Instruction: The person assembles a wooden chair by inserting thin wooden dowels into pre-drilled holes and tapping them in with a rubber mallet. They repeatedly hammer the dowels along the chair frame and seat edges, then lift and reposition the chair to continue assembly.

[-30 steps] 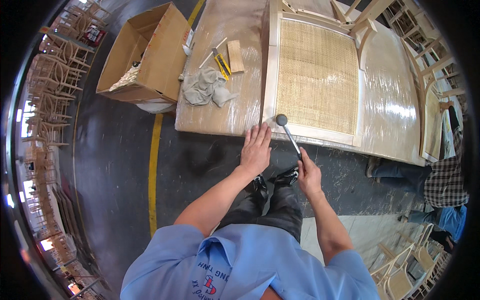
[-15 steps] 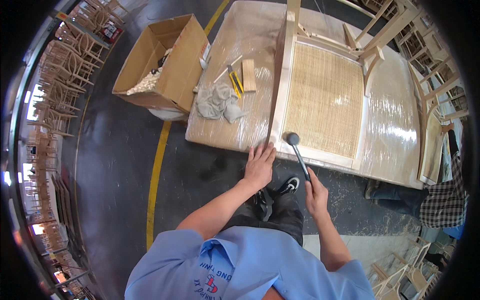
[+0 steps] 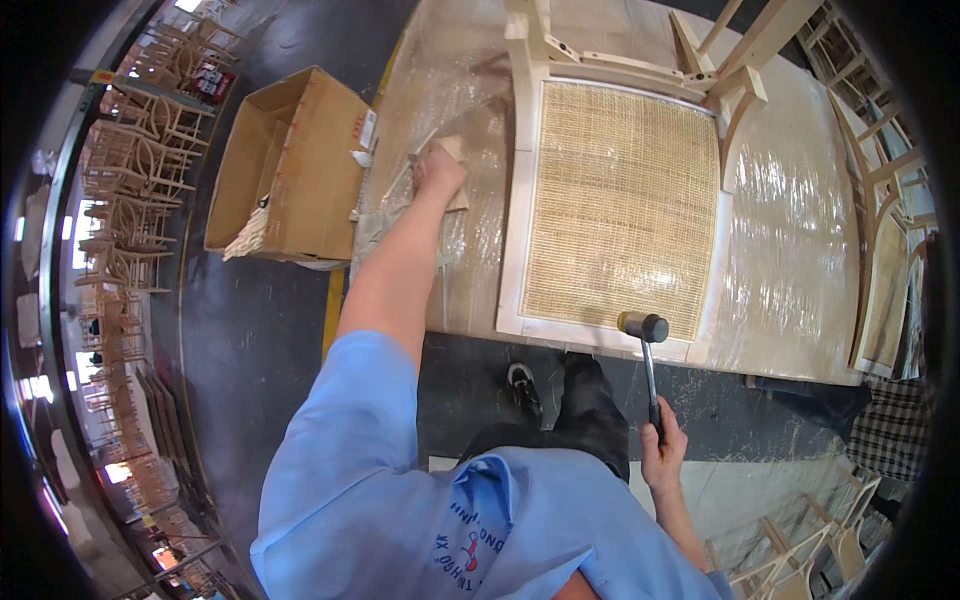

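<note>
While the left hand closes on a wooden block near the table's left edge, the right hand grips a mallet poised over the near edge; unwatched, it might dent the chair frame.

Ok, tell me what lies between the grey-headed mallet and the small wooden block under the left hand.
In the head view, the chair's woven cane seat panel in its pale wooden frame lies between mallet and block.

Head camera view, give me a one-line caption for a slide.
Right hand holds a mallet at a cane seat frame while the left hand reaches a small wooden block on the wrapped table.
</note>
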Demonstrator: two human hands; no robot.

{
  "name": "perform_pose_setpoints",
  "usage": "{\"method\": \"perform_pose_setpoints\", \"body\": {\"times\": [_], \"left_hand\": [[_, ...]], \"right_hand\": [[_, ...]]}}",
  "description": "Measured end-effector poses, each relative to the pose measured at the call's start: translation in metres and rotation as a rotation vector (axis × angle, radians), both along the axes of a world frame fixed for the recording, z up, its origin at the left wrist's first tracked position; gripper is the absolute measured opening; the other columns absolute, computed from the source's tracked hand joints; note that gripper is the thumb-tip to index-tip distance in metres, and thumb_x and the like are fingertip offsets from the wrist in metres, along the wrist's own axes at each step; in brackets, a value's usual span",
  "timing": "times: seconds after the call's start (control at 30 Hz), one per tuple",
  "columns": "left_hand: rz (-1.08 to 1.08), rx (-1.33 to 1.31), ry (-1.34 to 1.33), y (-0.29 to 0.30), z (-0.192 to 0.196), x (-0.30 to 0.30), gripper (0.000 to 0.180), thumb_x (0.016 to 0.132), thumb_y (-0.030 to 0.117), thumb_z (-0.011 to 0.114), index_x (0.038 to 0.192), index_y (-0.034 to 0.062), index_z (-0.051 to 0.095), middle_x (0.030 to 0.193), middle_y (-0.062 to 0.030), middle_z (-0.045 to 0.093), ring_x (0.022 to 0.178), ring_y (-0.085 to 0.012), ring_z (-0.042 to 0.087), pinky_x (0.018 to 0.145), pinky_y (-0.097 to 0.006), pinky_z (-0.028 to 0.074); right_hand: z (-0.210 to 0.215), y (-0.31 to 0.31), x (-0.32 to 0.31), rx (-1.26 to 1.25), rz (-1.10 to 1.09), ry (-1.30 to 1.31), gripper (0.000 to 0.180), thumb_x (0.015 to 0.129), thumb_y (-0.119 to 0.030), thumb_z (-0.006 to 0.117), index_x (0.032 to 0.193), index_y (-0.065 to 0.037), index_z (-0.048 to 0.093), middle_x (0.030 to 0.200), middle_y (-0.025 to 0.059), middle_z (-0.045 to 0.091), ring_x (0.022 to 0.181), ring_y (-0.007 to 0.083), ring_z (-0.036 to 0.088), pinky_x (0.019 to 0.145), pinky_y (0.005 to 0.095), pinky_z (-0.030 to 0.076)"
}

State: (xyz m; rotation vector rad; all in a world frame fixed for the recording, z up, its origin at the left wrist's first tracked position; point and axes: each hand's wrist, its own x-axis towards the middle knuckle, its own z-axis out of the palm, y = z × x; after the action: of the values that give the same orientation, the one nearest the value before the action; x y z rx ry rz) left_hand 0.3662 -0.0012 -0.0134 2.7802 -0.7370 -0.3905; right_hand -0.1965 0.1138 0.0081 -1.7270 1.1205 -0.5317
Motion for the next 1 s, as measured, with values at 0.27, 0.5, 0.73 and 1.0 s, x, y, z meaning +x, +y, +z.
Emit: {"method": "perform_pose_setpoints", "body": {"times": [0.27, 0.5, 0.73, 1.0], "left_hand": [[0.005, -0.187, 0.157, -0.008, 0.012, -0.005, 0.086, 0.072, 0.030, 0.084, 0.144, 0.0001, 0.046, 0.141, -0.0254, 0.056, 0.135, -0.0401, 0.051, 0.113, -0.043, 0.043], [-0.369, -0.820, 0.545, 0.117, 0.059, -0.105, 0.050, 0.081, 0.001, 0.074, 0.124, 0.0033, 0.048, 0.121, -0.0111, 0.057, 0.119, -0.0222, 0.057, 0.106, -0.036, 0.046], [-0.520, -0.800, 0.748, 0.191, 0.026, -0.160, 0.064, 0.083, -0.006, 0.076, 0.138, 0.0069, 0.045, 0.129, -0.0074, 0.056, 0.121, -0.0166, 0.057, 0.105, -0.034, 0.048], [-0.614, -0.789, 0.562, 0.199, 0.005, -0.176, 0.056, 0.084, -0.004, 0.077, 0.133, 0.0069, 0.051, 0.122, -0.0058, 0.061, 0.111, -0.0148, 0.062, 0.097, -0.030, 0.050]], "right_hand": [[0.009, -0.066, -0.010, 0.030, -0.011, 0.036, 0.045, 0.101, -0.028, 0.064, 0.134, 0.003, 0.060, 0.075, 0.0050, 0.055, 0.065, 0.0127, 0.053, 0.062, 0.0280, 0.044], [0.002, -0.055, 0.012, -0.054, -0.104, -0.016, 0.048, 0.102, -0.029, 0.063, 0.137, 0.003, 0.057, 0.078, 0.0019, 0.053, 0.070, 0.0100, 0.049, 0.065, 0.0267, 0.044], [-0.019, 0.024, 0.038, 0.168, -0.163, -0.266, 0.045, 0.104, -0.025, 0.063, 0.138, 0.004, 0.057, 0.090, -0.0021, 0.057, 0.078, 0.0061, 0.049, 0.068, 0.0221, 0.043], [-0.023, 0.099, 0.043, 0.161, -0.175, -0.217, 0.041, 0.103, -0.024, 0.064, 0.135, 0.001, 0.060, 0.081, -0.0012, 0.059, 0.074, 0.0073, 0.052, 0.068, 0.0242, 0.046]]}}
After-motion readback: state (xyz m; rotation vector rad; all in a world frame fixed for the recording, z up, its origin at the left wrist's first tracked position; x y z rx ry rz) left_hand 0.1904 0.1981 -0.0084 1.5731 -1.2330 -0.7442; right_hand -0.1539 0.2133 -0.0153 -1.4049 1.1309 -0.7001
